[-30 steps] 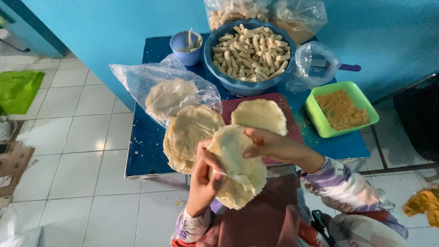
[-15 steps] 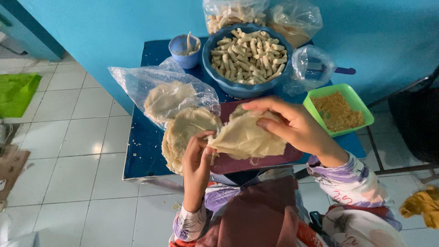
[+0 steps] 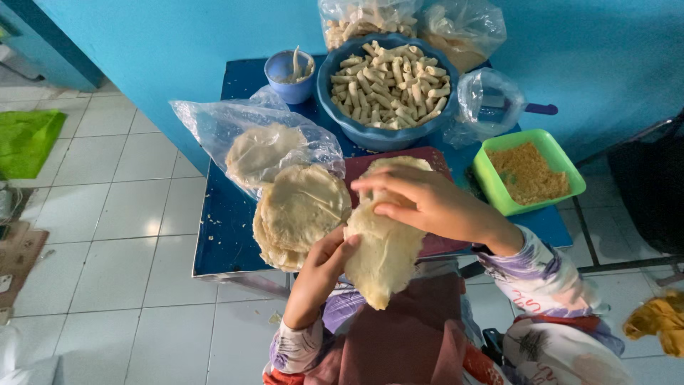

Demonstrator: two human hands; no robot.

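you hold one thin round wrapper (image 3: 381, 249) between both hands, above the near edge of the blue table (image 3: 221, 235) and over your lap. half a second ago the wrapper lies spread almost flat and wide across your fingers; now it hangs folded and drooping, so its shape has gone from a broad sheet to a narrow one. judge this as the wrapper coming free of the stack and being turned for handling, not yet laid down

your left hand (image 3: 324, 267) grips the wrapper's left edge from below, thumb and fingers pinched on it. your right hand (image 3: 427, 203) grips the upper part from above, fingers curled over the top edge

the wrapper's long axis now runs from the upper end near the dark red board (image 3: 442, 246) down toward you, tilted slightly left at the bottom. the lower end points at your lap and hangs free

the stack of wrappers (image 3: 299, 214) lies just left of your hands, touching the plastic bag (image 3: 214, 121) that holds more. the blue bowl of dough sticks (image 3: 388, 78) and the green tray of crumbs (image 3: 527, 171) stand beyond, well apart from the wrapper
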